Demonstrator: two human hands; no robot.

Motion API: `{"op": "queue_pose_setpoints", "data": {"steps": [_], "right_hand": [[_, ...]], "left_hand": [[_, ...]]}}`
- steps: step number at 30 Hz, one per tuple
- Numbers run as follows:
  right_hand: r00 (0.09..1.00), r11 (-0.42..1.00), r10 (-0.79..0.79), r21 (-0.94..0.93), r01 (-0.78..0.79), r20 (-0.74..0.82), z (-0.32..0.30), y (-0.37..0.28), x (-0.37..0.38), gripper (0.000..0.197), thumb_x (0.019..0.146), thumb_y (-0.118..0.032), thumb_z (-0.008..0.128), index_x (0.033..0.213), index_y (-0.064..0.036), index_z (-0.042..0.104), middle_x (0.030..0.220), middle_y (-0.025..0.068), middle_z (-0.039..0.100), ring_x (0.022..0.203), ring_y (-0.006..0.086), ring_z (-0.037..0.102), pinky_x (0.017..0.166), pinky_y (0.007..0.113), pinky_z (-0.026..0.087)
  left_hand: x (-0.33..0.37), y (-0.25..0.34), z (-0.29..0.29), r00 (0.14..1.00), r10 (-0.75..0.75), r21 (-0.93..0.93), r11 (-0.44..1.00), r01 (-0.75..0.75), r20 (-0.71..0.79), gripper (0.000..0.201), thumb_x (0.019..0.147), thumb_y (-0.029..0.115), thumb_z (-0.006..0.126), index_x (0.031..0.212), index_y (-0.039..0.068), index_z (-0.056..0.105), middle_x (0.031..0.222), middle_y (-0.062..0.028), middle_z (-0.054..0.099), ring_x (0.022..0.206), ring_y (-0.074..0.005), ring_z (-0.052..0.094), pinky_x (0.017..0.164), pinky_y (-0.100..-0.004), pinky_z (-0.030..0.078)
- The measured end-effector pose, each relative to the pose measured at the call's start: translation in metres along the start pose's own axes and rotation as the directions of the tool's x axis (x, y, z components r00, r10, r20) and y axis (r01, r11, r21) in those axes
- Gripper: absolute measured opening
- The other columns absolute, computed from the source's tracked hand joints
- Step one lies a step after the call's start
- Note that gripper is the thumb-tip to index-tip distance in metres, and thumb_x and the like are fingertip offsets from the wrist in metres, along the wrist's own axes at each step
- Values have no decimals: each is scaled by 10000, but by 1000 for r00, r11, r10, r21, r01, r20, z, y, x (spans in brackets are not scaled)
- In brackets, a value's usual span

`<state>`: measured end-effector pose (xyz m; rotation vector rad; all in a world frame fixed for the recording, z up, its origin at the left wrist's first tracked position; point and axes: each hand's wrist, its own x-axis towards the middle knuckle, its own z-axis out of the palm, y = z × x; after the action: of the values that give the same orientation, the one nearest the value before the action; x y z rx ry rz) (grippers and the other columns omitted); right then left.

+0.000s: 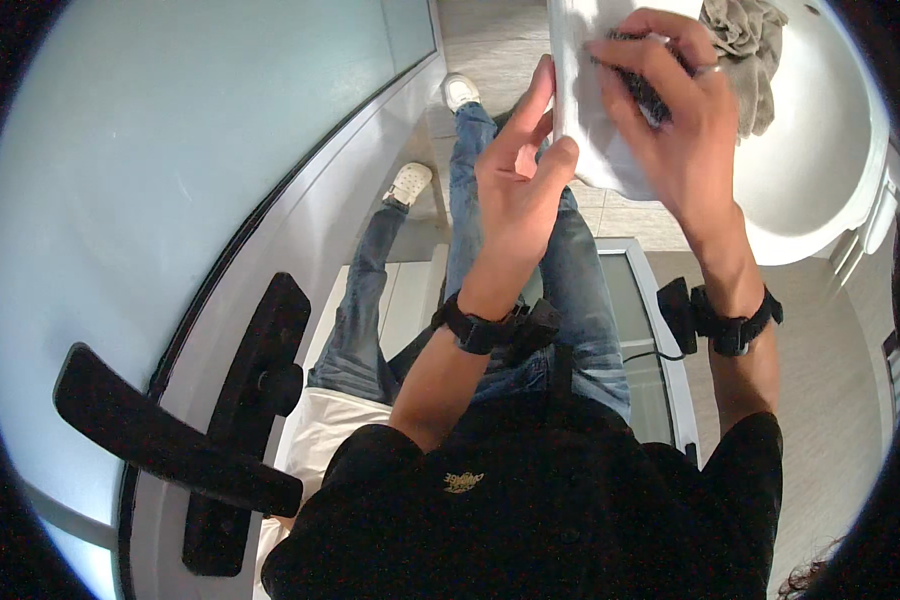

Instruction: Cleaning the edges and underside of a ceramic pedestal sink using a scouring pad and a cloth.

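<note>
A white, flat-faced piece (603,160) with a rounded near corner is at the top centre, left of the sink; its far end runs out of view. My left hand (526,160) grips its left edge, thumb on the near side and fingers along the edge. Pressed against its face, my right hand (685,110) has bent fingers around a dark, rough-looking scrubber (642,92). Fingers cover much of the scrubber, so its exact kind cannot be made out. A crumpled grey-brown cloth (755,55) lies at the sink's left rim, just beyond my right hand.
The white round sink (820,150) is at the right. On the left stands a frosted-glass door (190,130) with a black lever handle (170,430). Another person's jeans-clad leg (360,300) and white clog (407,184) are beside me. A framed glass panel (642,330) is below my arms.
</note>
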<state>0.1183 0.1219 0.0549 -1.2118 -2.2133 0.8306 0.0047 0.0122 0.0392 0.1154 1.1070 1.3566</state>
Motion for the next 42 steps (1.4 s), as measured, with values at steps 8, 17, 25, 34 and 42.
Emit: {"op": "queue_pose_setpoints", "data": {"steps": [8,17,25,34,42], "right_hand": [[980,999,-17,50,7,197,2,-10,-21,148,779,-29,711,917,-81,700,1033,72,628,845,273,648,735,348,542],[988,996,50,63,-60,146,13,-14,-13,163,760,-2,720,904,-68,680,982,87,590,802,251,639,677,327,530],[999,998,17,57,-19,28,13,-22,-18,195,709,72,692,872,-31,665,921,102,578,758,245,614,651,316,510],[997,997,-73,19,73,6,20,-33,-33,216,722,119,716,882,-25,701,931,91,601,767,198,613,615,285,500],[1000,999,-4,43,4,-5,17,-32,-45,219,722,108,725,889,-30,692,939,78,608,770,193,613,626,282,507]], "left_hand": [[11,-31,-32,981,133,42,989,-140,141,665,870,-41,517,1498,-28,297,1575,-161,275,1379,-266,379,1135,-413,320],[22,-23,-20,993,-59,-96,993,69,103,604,1034,271,394,1548,47,170,1468,-109,410,1298,-202,464,1054,-378,407],[41,-26,0,991,-120,-143,981,128,62,565,1040,447,388,1437,45,361,1274,-88,568,1160,-212,552,981,-344,447],[41,-47,-5,961,-235,-514,813,276,143,524,1014,544,386,1212,100,583,1072,-45,645,973,-171,620,884,-337,495],[39,-45,-4,970,-238,-382,893,239,49,519,1014,545,383,1151,90,592,1030,-52,649,933,-178,632,839,-347,508]]}}
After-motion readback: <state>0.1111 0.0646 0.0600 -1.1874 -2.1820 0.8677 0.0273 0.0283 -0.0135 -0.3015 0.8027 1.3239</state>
